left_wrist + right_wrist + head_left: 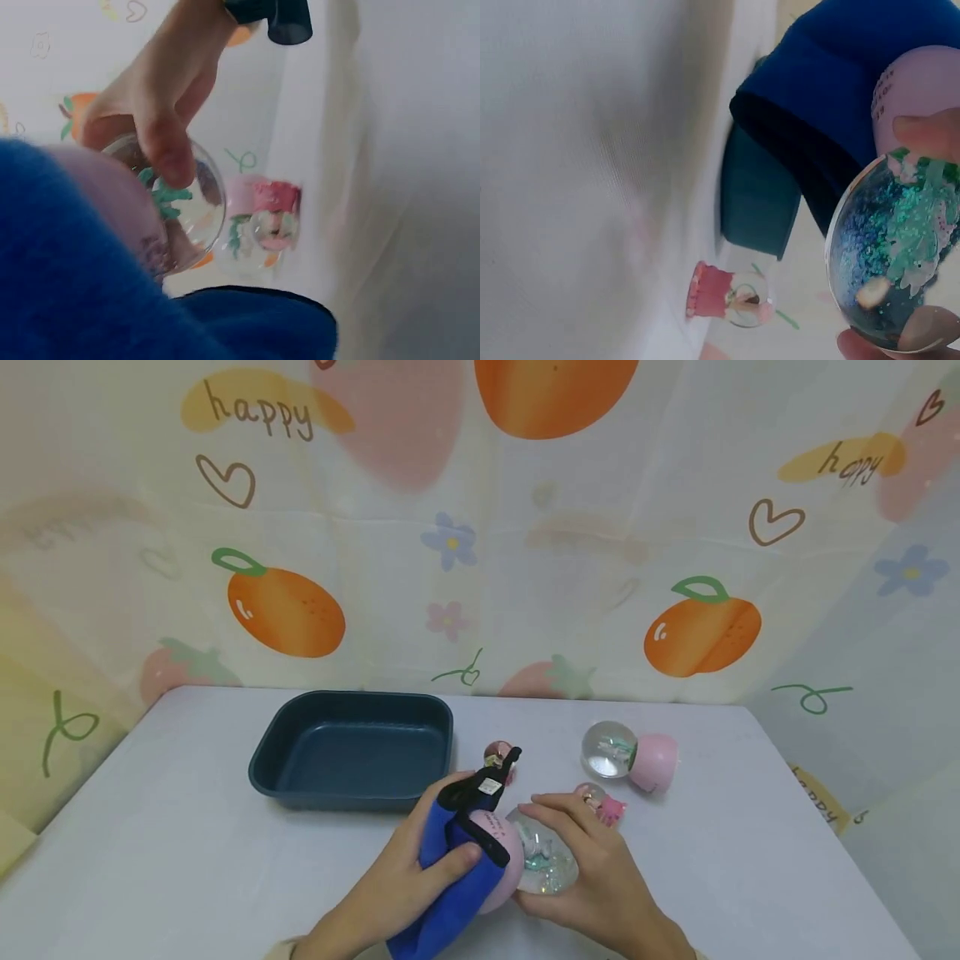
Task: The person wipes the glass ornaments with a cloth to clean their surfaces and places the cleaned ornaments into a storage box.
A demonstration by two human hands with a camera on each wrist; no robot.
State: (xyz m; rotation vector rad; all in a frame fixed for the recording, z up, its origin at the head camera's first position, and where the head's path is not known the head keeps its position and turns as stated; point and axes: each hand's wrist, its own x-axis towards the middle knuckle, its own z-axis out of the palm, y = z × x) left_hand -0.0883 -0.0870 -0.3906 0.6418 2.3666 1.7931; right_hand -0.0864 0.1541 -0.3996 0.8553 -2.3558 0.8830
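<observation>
Between the two hands is a snow globe with a pink base and a clear dome, tilted on its side. My left hand holds a blue cloth with black edging against the pink base, thumb on top. Around the dome curl the fingers of my right hand. In the left wrist view, the right thumb presses on the clear dome. Glitter and a green-and-white figure show inside the dome in the right wrist view. The left fingers behind the cloth are hidden.
A dark teal tray stands at the back left. Another pink-based snow globe lies on its side at the right. Two small globes are close by, one small globe behind the cloth and a pink one beyond the right hand.
</observation>
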